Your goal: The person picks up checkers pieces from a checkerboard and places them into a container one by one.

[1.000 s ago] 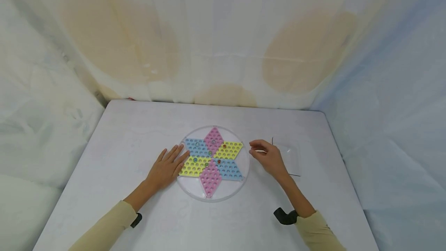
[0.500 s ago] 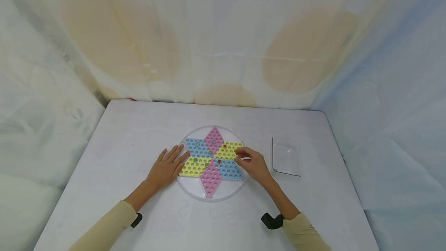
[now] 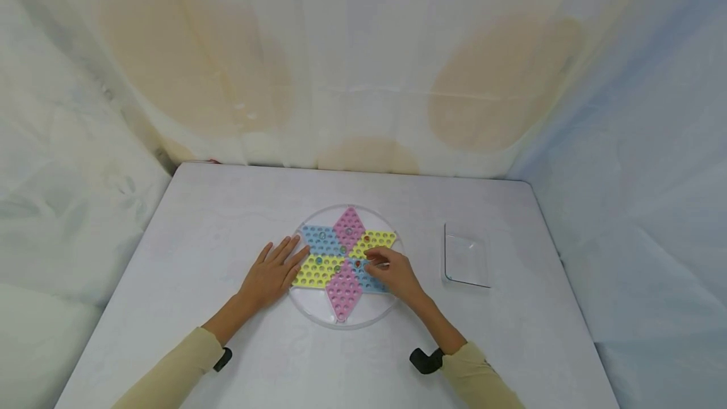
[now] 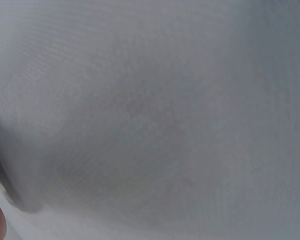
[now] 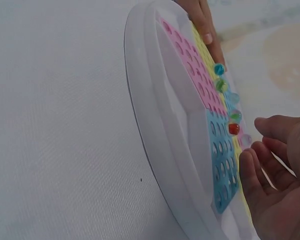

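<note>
A round Chinese checkers board [image 3: 342,327] with pink, blue and yellow sections lies on the table. My left hand [image 3: 271,276] rests flat at its left edge, fingers straight and spread. Over the board's right half hovers my right hand [image 3: 397,275], thumb and fingers bent but apart. The right wrist view shows nothing between them. Just beyond the fingertips sit a red marble [image 5: 233,129] and a clear marble [image 5: 245,140] in the holes. A blue marble [image 5: 219,69] and a green marble [image 5: 220,85] stand farther along the board.
A clear square box [image 3: 468,254] stands on the white-covered table [image 3: 187,238], right of the board. Pale curtains [image 3: 363,81] hang behind and at both sides. The left wrist view shows mostly blurred white cloth.
My right hand has moved left from beside the clear box to above the board, near the red marble. My left hand has stayed in place.
</note>
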A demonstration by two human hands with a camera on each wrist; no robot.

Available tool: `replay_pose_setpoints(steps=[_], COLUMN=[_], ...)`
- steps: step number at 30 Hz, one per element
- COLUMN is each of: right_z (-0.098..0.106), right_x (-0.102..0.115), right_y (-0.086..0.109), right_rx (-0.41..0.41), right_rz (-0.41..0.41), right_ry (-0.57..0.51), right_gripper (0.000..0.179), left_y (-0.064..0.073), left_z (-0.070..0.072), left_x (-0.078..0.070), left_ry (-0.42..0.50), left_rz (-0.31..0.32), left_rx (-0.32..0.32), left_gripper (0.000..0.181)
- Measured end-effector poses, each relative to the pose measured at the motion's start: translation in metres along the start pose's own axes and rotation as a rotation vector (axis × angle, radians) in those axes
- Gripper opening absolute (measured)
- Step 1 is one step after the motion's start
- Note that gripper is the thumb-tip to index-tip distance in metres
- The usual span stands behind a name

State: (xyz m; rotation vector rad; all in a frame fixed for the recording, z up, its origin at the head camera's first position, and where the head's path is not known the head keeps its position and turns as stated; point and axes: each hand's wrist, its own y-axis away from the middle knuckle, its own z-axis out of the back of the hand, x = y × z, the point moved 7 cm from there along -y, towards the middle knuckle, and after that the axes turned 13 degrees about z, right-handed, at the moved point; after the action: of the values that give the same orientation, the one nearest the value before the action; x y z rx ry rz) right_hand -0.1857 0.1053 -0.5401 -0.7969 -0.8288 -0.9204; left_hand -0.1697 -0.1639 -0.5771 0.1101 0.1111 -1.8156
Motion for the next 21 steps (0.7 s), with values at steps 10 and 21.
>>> replay_pose_setpoints(steps=[10,21], right_z=[-0.011,-0.016], right_x=[-0.009,-0.007], right_y=[-0.004,-0.01], right_rx=[0.01,-0.009], right_rz=[0.011,0.059], right_ry=[0.089,0.235], right_gripper=[0.029,0.023], left_y=[0.0,-0.001], left_z=[0.0,0.002], left_x=[0.0,-0.002], left_ry=[0.012,-0.001], left_rz=[0.003,-0.005], left_rx=[0.003,0.011], left_gripper=[0.055,0.055])
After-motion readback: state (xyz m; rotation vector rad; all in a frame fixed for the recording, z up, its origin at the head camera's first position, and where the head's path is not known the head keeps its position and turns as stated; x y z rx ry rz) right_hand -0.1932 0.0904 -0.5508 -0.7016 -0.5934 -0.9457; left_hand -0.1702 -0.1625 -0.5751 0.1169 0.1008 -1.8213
